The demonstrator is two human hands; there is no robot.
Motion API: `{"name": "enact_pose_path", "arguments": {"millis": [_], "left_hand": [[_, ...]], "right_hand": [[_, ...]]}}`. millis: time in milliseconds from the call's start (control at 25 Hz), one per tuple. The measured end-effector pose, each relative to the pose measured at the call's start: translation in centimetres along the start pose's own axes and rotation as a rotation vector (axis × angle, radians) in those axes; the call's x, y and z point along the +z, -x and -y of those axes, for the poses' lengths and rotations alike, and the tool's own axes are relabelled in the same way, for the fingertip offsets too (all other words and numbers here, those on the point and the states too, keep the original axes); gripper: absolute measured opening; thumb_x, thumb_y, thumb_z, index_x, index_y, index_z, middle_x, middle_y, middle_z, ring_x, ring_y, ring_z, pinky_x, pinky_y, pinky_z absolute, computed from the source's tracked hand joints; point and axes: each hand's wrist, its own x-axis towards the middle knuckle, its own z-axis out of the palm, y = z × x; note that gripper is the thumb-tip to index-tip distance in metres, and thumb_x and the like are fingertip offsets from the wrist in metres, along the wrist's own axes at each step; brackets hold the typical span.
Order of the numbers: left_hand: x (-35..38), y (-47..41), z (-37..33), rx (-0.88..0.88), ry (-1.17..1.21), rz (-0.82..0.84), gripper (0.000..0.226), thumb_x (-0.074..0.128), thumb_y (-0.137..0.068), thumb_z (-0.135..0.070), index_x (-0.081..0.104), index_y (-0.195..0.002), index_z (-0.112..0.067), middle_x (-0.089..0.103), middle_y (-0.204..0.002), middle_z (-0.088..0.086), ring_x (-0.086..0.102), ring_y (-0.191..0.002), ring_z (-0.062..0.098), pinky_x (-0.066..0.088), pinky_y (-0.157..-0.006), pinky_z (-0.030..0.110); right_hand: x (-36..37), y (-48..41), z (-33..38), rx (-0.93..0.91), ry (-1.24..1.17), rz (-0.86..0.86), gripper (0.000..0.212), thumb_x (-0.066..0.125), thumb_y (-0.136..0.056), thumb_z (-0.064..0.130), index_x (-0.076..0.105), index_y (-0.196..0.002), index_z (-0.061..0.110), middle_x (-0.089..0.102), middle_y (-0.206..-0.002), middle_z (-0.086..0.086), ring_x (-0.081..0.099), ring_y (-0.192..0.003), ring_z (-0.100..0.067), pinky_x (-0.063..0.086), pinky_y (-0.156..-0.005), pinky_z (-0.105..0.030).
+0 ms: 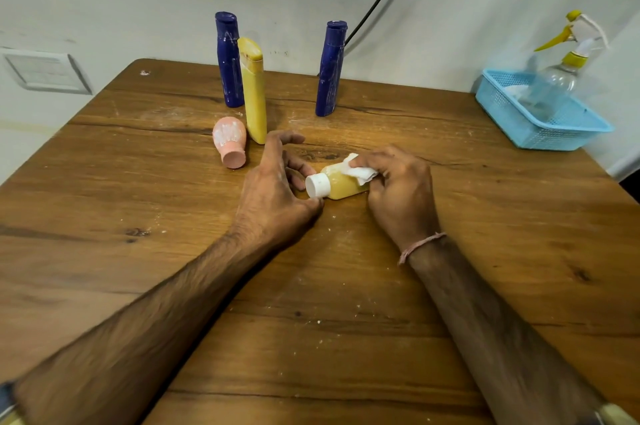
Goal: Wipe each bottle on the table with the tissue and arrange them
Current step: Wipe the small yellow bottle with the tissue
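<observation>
Nearest, the right hand (398, 189) pinches a tissue (360, 170) against a small bottle (341, 184) lying on the table (346, 320), while the left hand (273, 189), fingers loosely spread, seems to steady its cap (318, 185). Round and barely held, it could roll away under a hard wipe. Beyond it lie a pink bottle (229, 142), a yellow bottle (254, 90) and two blue bottles (228, 59), where a stray elbow might topple them.

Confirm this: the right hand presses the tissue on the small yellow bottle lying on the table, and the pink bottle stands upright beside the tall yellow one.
One thing is wrong: the pink bottle lies on its side, as the head view shows. The right hand does press the tissue on the small yellow bottle.
</observation>
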Motion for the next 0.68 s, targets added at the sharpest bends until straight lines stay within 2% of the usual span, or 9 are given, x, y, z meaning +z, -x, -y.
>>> {"name": "enact_pose_path", "arguments": {"millis": [120, 160, 280, 320, 440, 480, 600, 640, 680], "left_hand": [[0.1, 0.2, 0.0, 0.019, 0.024, -0.023, 0.085, 0.088, -0.067, -0.007, 0.039, -0.132, -0.035, 0.066, -0.094, -0.009, 0.064, -0.08, 0.001, 0.057, -0.068, 0.022], [0.1, 0.2, 0.0, 0.022, 0.027, -0.027, 0.085, 0.088, -0.067, -0.007, 0.039, -0.131, -0.035, 0.066, -0.094, -0.009, 0.064, -0.081, 0.001, 0.058, -0.069, 0.022], [0.0, 0.0, 0.0, 0.018, 0.007, -0.027, 0.086, 0.087, -0.068, -0.006, 0.038, -0.131, -0.035, 0.066, -0.095, -0.01, 0.064, -0.084, 0.001, 0.059, -0.073, 0.025], [0.0, 0.0, 0.0, 0.017, 0.008, -0.027, 0.086, 0.088, -0.068, -0.008, 0.037, -0.131, -0.035, 0.066, -0.095, -0.01, 0.064, -0.084, 0.001, 0.059, -0.074, 0.025], [0.0, 0.2, -0.1, 0.025, 0.05, -0.041, 0.087, 0.094, -0.065, -0.022, 0.038, -0.131, -0.033, 0.067, -0.093, -0.01, 0.064, -0.082, 0.0, 0.057, -0.071, 0.018], [0.0, 0.2, -0.1, 0.028, 0.053, -0.041, 0.086, 0.094, -0.065, -0.024, 0.038, -0.13, -0.033, 0.067, -0.092, -0.01, 0.063, -0.082, -0.001, 0.056, -0.069, 0.016], [0.0, 0.1, -0.1, 0.018, 0.029, -0.02, 0.083, 0.087, -0.068, -0.007, 0.037, -0.129, -0.035, 0.065, -0.094, -0.009, 0.063, -0.083, -0.003, 0.058, -0.07, 0.021], [0.0, 0.1, -0.1, 0.016, 0.026, -0.019, 0.083, 0.085, -0.068, -0.005, 0.037, -0.129, -0.034, 0.065, -0.094, -0.009, 0.063, -0.083, -0.002, 0.058, -0.07, 0.023], [0.0, 0.1, -0.2, 0.022, 0.031, -0.023, 0.083, 0.086, -0.068, -0.005, 0.038, -0.13, -0.034, 0.065, -0.093, -0.009, 0.063, -0.082, -0.001, 0.058, -0.07, 0.023]], "right_hand": [[0.5, 1.3, 1.6, -0.257, -0.007, 0.106, 0.035, 0.06, -0.08, -0.01, 0.074, -0.103, 0.012, 0.071, -0.104, -0.003, 0.059, -0.104, -0.018, 0.051, -0.089, -0.029], [0.3, 1.0, 1.2, -0.232, -0.009, 0.104, 0.036, 0.059, -0.081, -0.011, 0.074, -0.104, 0.012, 0.071, -0.105, -0.004, 0.059, -0.104, -0.019, 0.051, -0.09, -0.031], [-0.4, -0.3, -0.5, 0.045, -0.008, -0.009, 0.04, 0.052, -0.083, -0.014, 0.074, -0.105, 0.009, 0.071, -0.108, -0.006, 0.061, -0.105, -0.02, 0.051, -0.094, -0.038], [-0.5, -0.1, -0.2, 0.034, 0.001, -0.01, 0.038, 0.052, -0.083, -0.013, 0.074, -0.105, 0.009, 0.071, -0.108, -0.006, 0.061, -0.106, -0.019, 0.051, -0.095, -0.037], [0.2, 2.1, 1.8, -0.237, -0.018, 0.118, 0.026, 0.061, -0.082, -0.003, 0.075, -0.1, 0.011, 0.07, -0.103, -0.004, 0.06, -0.103, -0.018, 0.05, -0.091, -0.029], [0.1, 2.2, 1.7, -0.262, -0.035, 0.13, 0.025, 0.064, -0.082, -0.003, 0.075, -0.099, 0.011, 0.07, -0.102, -0.004, 0.061, -0.102, -0.019, 0.051, -0.09, -0.03], [-0.5, 0.6, -0.4, 0.031, -0.038, 0.004, 0.036, 0.056, -0.083, -0.013, 0.075, -0.105, 0.008, 0.07, -0.107, -0.007, 0.062, -0.102, -0.019, 0.054, -0.092, -0.036], [-0.6, 0.4, -0.5, 0.074, -0.026, -0.022, 0.038, 0.054, -0.083, -0.014, 0.074, -0.107, 0.008, 0.07, -0.108, -0.007, 0.062, -0.103, -0.019, 0.054, -0.092, -0.036], [-0.5, 0.5, 0.2, 0.032, -0.016, -0.017, 0.037, 0.055, -0.083, -0.014, 0.074, -0.106, 0.008, 0.07, -0.108, -0.007, 0.062, -0.103, -0.02, 0.053, -0.092, -0.036]]}}
